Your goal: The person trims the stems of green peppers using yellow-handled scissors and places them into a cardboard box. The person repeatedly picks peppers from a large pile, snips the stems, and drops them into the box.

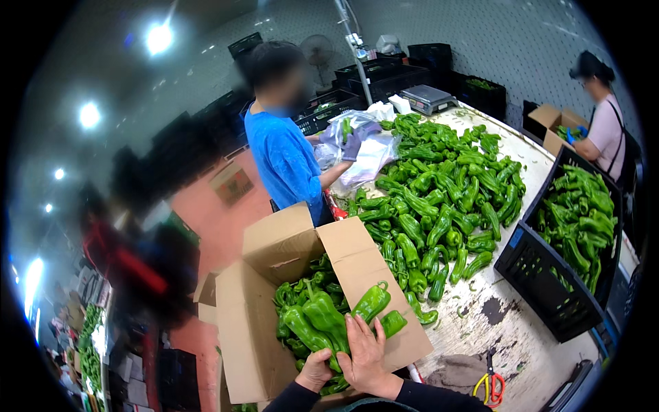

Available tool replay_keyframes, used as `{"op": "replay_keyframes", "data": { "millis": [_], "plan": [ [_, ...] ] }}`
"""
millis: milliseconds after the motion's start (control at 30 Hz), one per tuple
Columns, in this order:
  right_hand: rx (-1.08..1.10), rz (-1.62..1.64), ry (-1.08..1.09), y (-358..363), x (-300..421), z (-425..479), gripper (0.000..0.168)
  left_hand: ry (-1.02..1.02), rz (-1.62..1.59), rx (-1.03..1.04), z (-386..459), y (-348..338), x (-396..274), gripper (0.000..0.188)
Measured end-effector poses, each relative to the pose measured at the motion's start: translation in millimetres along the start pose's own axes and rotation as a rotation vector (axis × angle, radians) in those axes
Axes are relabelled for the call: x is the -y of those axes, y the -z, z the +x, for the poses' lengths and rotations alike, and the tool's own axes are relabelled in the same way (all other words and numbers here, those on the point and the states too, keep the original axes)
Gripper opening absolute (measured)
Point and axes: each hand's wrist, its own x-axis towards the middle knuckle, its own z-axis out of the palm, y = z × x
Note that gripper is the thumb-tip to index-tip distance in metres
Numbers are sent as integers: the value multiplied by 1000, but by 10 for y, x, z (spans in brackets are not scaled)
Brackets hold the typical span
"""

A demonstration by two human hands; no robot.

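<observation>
An open cardboard box (247, 335) stands before me with its flaps spread, holding many green peppers (329, 278). Over its opening, my left hand (316, 372) grips the lower ends of large green peppers (324, 316) that lie side by side. My right hand (365, 355) presses against the same bunch from the right. Two more green peppers (373, 301) stick out past its fingers, above the right flap (373, 262). The palm hides how these are held.
A heap of green peppers (437, 190) covers much of the white table (535, 304). On the right sits a black crate (551, 288) of peppers. Scissors (489, 383) lie on a cloth (455, 371). A person in blue (283, 154) handles plastic bags (368, 159); another person (607, 123) stands far right.
</observation>
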Motion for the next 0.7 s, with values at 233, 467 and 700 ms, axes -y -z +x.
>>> {"op": "replay_keyframes", "data": {
  "millis": [233, 467, 700],
  "plan": [
    [-78, 112, 67, 55, 12, 125, 62, -140, 56, -25, -133, -341, -186, 80],
    [-137, 243, 44, 230, -99, 107, 61, -202, 212, -125, -121, -735, -116, 84],
    [-203, 388, 8, 408, -287, 134, 55, -143, 293, -134, 25, -976, -51, 82]
  ]
}}
